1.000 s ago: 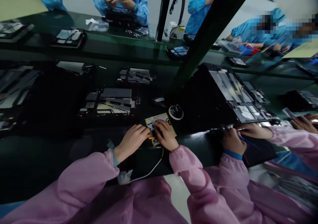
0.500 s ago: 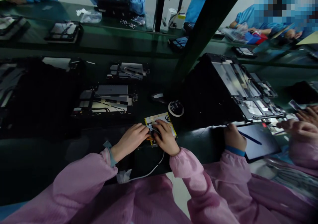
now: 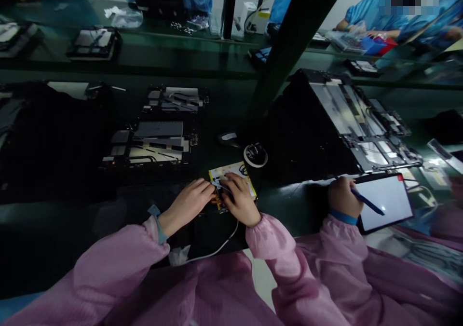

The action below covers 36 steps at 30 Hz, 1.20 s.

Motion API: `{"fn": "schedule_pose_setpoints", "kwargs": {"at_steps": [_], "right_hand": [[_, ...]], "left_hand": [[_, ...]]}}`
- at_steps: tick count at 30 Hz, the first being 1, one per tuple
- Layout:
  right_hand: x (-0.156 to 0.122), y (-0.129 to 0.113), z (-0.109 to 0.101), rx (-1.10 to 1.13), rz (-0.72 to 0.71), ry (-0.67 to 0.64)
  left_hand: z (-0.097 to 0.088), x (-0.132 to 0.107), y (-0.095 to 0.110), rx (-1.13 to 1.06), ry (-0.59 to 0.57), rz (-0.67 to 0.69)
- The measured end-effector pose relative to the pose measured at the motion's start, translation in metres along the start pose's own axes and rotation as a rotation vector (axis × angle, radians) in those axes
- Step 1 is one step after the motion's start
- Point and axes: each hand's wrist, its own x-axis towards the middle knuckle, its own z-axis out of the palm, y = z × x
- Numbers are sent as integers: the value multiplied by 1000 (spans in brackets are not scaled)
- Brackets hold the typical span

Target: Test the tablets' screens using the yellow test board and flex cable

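Note:
My left hand [image 3: 188, 199] is closed, with fingertips pinched together at the left edge of a flat white device with yellow edges [image 3: 250, 189]; what they hold is hidden. My right hand [image 3: 240, 199] lies over that device, fingers bent and thumb below. A pale cable [image 3: 227, 239] passes under the right hand, and its end shows between thumb and fingers, near the left fingertips. Orange strips show under the fingers, too small to make out. Just behind the device stands a round white-rimmed dish [image 3: 256, 156] with small dark contents.
Opened tablet-like units [image 3: 157, 142] lie behind on the left. A black stack with more units [image 3: 336, 109] stands on the right. Beside me a co-worker's hand [image 3: 342, 196] holds a blue pen over a lit tablet [image 3: 385, 203]. A dark slanted post [image 3: 285, 46] rises beyond.
My hands keep nearly the same pose at the device. On the right, the co-worker's tablet now shows more fully and the other hand there has drawn back, blurred. The view has shifted slightly.

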Motion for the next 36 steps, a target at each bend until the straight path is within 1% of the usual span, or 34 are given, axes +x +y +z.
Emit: {"fn": "schedule_pose_setpoints", "kwargs": {"at_steps": [8,17,21,27,33,36], "right_hand": [[0,0,0,7,-1,5],[-1,2,1,21,-2,1],[-1,1,-1,26,-4,5],[-4,2,-7,37,-117,-98],[-5,4,-7,-26,-151,-116],[-5,-1,-4,-112,-177,-129]], "left_hand": [[0,1,3,36,24,9],[2,-1,2,5,46,-1],[1,0,3,1,46,-7],[5,1,4,-50,65,-35],[7,1,4,-43,34,-32],[10,2,3,-36,36,-23]]}}
